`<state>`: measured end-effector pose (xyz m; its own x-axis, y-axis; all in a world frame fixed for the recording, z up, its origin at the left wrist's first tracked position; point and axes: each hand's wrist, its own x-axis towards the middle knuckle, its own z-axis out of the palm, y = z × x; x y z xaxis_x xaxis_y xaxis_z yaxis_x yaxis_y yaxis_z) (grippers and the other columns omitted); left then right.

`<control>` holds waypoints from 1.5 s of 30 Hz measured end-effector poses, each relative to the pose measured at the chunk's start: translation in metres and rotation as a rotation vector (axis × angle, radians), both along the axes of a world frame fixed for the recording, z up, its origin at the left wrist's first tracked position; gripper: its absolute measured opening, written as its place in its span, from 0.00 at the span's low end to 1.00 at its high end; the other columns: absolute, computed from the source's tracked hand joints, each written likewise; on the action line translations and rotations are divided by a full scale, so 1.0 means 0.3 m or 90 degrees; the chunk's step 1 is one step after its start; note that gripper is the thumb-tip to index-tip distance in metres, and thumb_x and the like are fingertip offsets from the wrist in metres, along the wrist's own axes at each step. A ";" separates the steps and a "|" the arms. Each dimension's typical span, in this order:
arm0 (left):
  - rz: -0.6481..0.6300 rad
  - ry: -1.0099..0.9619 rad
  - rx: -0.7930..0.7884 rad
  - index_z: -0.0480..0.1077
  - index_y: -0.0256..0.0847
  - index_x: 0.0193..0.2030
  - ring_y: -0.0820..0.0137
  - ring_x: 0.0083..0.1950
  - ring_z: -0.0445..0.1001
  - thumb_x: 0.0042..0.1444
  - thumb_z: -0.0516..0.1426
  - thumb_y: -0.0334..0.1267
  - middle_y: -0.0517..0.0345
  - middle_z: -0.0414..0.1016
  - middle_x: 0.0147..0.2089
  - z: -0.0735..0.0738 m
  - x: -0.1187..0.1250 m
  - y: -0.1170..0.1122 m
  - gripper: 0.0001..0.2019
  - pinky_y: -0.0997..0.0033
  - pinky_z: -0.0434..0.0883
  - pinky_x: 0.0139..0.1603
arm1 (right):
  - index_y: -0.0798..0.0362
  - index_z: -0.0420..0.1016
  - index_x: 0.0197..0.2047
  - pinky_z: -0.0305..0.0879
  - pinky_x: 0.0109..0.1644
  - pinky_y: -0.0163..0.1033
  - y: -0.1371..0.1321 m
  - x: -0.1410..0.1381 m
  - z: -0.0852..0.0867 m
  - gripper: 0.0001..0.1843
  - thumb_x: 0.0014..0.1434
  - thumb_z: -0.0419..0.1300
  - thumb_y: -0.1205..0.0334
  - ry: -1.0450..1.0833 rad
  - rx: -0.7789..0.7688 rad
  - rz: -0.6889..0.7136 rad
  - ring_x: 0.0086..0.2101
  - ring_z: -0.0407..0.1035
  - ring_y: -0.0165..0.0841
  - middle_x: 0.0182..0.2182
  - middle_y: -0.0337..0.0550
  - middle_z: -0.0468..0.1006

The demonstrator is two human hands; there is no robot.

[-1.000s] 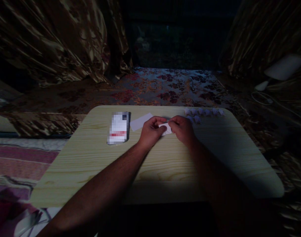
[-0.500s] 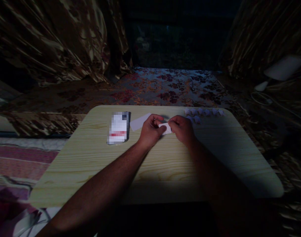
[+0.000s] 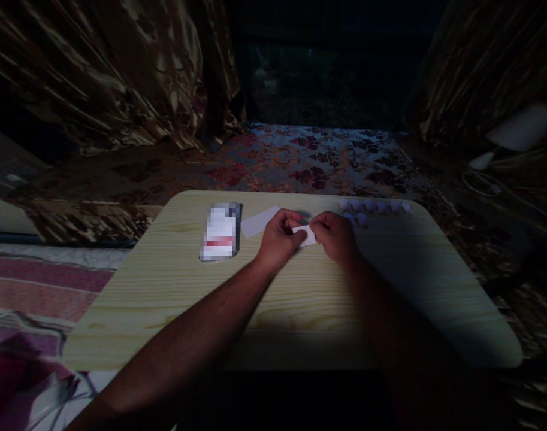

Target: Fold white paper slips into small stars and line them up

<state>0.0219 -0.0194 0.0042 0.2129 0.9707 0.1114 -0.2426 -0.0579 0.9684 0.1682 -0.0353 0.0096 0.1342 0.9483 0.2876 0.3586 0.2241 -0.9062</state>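
Between my two hands, over the far middle of the table, is a small piece of white paper that looks folded. My left hand pinches its left part, with the thumb lying across the front. At the paper's right edge, my right hand grips with thumb and curled fingers. Just left of my left hand lies a flat strip of white paper, partly hidden behind the hand. Beyond my right hand sit several small folded paper pieces in two rows, pale lilac in this dim light.
A blurred-out phone-shaped object lies on the left of the light wooden table. Behind the table is a ledge with flowered cloth. A white lamp with its cable stands at the right, and striped bedding is at the left.
The view has shifted slightly, so everything appears a little farther right. The left thumb has moved slightly over the paper; both hands keep hold of it.
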 end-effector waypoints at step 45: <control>-0.040 0.046 -0.056 0.70 0.37 0.30 0.78 0.22 0.63 0.42 0.66 0.36 0.64 0.70 0.23 -0.015 -0.010 0.002 0.10 0.75 0.54 0.23 | 0.53 0.74 0.27 0.60 0.28 0.34 -0.001 -0.001 0.010 0.07 0.53 0.59 0.59 0.004 0.043 -0.041 0.24 0.65 0.29 0.19 0.36 0.71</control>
<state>0.0190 -0.0189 -0.0004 0.2784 0.9604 0.0078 -0.1718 0.0418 0.9842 0.1678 -0.0355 0.0127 0.1961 0.9160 0.3499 0.3683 0.2619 -0.8921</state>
